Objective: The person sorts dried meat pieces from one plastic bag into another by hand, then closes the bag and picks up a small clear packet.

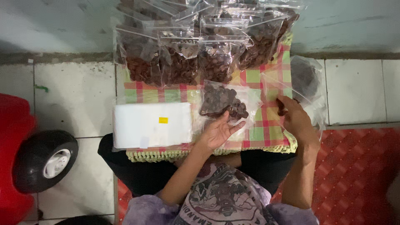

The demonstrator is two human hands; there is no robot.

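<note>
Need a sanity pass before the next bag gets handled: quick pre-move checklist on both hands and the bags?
1. Left hand on the small filled bag: ok, fingers under its near edge.
2. Right hand in the open clear bag: ok, fingers inside the mouth.
3. Small bag sealed: cannot tell.
4. Filled bags stacked at the far side, apart from both hands: ok.
5. White bag stack beside left hand, untouched: ok.

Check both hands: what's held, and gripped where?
Left hand cups a small clear bag of dark brown pieces from beneath, at its near bottom edge. Right hand has its fingers at the mouth of an open clear bag; exact grip unclear.
</note>
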